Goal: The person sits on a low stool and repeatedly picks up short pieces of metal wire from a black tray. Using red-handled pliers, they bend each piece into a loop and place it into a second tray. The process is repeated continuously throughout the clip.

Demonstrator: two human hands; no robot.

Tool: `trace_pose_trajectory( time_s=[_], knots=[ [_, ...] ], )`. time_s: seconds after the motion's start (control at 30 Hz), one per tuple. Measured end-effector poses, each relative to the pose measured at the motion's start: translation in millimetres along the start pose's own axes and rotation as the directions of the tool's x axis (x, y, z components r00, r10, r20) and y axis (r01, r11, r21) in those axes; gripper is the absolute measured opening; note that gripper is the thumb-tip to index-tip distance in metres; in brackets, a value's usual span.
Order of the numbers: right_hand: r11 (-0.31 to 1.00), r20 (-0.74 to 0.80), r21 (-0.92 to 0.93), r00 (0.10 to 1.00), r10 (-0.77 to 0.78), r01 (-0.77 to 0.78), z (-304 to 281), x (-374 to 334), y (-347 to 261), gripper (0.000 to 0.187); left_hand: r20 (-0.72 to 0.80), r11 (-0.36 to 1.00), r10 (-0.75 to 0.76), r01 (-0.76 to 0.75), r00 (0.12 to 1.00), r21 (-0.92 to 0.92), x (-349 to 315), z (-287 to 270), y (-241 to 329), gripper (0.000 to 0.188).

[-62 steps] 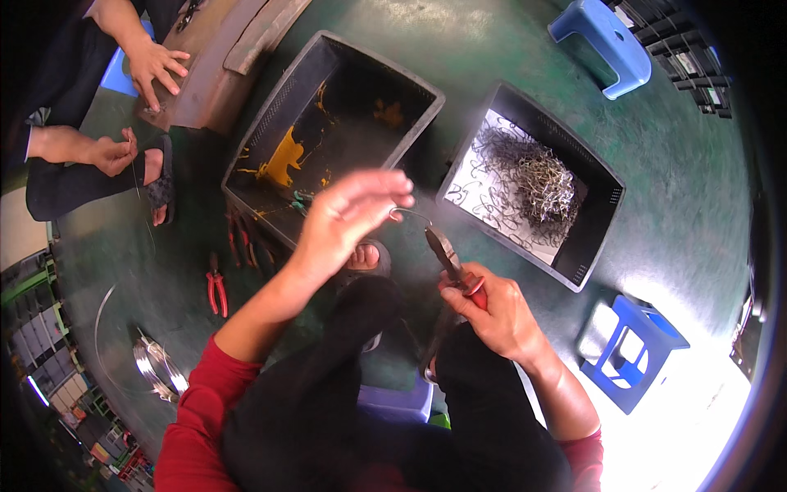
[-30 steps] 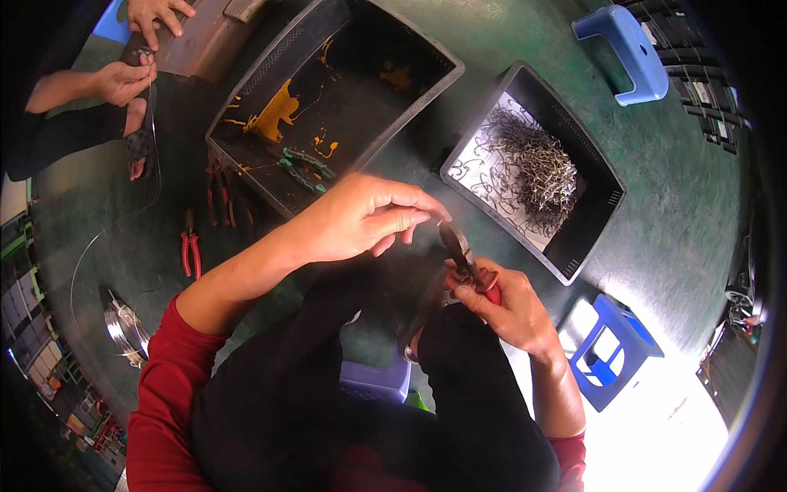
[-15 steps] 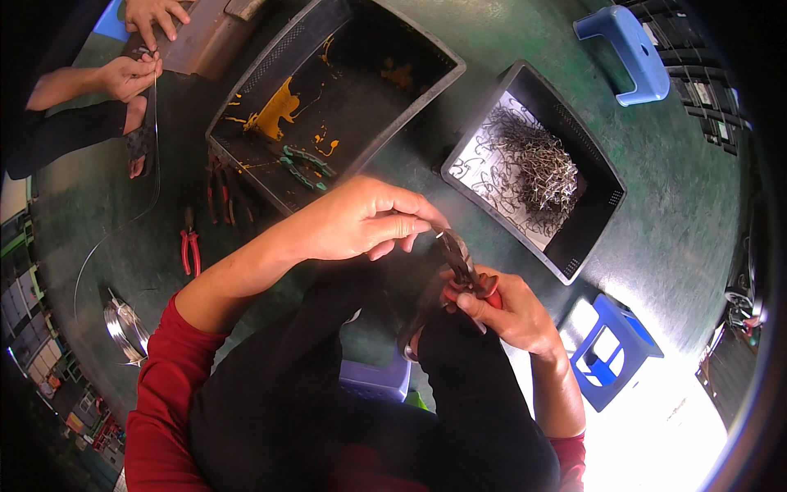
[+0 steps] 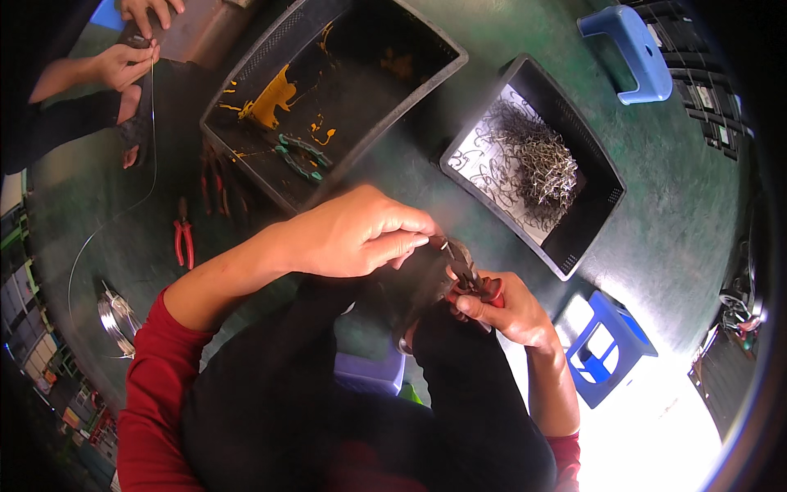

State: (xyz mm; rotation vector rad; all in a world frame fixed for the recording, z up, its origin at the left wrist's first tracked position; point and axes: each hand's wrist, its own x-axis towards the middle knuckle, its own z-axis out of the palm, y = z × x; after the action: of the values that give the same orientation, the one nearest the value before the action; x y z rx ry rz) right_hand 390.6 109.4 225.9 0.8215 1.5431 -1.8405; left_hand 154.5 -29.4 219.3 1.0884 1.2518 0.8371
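Observation:
My right hand (image 4: 515, 312) is wrapped round the red handles of a pair of pliers (image 4: 464, 269), with the dark jaws pointing up and left. At those jaws, my left hand (image 4: 361, 234) is closed in a pinch, thumb against fingers. A small bright glint shows between the fingertips and the jaws, perhaps a bit of metal, but too small to name. Both hands are over my knees. Beyond them, a black crate (image 4: 602, 168) holds a tangled heap of small bent metal hooks (image 4: 548, 174) on a white sheet.
A larger black crate (image 4: 369, 90) with yellow stains holds teal-handled pliers (image 4: 301, 157). Red-handled pliers (image 4: 184, 239) and a wire coil (image 4: 117, 321) lie on the green floor. Blue stools (image 4: 635, 57) stand at right. Far left, a co-worker's hands (image 4: 127, 64) hold a long wire.
My pliers and right hand have shifted slightly down and right relative to my left fingertips. The whole view has moved a little; both grips stay the same.

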Motion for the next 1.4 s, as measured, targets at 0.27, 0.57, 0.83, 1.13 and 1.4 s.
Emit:
trace_pose_trajectory(
  time_s=[0.27,0.57,0.83,1.13,1.4],
  knots=[
    [0.999,-0.048,-0.028,0.999,0.023,-0.024,5,3,12,0.034,-0.113,0.978,0.112,-0.089,0.987,0.186,-6,16,-2,0.013],
    [0.996,-0.24,-0.02,0.967,-0.085,0.083,15,10,23,0.038,-0.178,0.986,0.053,-0.024,0.983,0.163,-8,24,0,0.013],
    [0.985,-0.31,-0.167,0.947,-0.086,0.035,15,6,6,0.027,-0.246,0.987,0.093,-0.057,0.965,0.152,-4,32,-4,0.013],
    [0.96,-0.384,-0.279,0.915,-0.122,0.011,19,6,-9,0.025,-0.321,0.983,0.125,-0.073,0.939,0.169,-1,38,-8,0.013],
    [0.942,-0.433,-0.336,0.889,-0.149,-0.006,21,10,-11,0.023,-0.336,0.979,0.121,-0.057,0.934,0.193,1,39,-8,0.014]
  ],
)
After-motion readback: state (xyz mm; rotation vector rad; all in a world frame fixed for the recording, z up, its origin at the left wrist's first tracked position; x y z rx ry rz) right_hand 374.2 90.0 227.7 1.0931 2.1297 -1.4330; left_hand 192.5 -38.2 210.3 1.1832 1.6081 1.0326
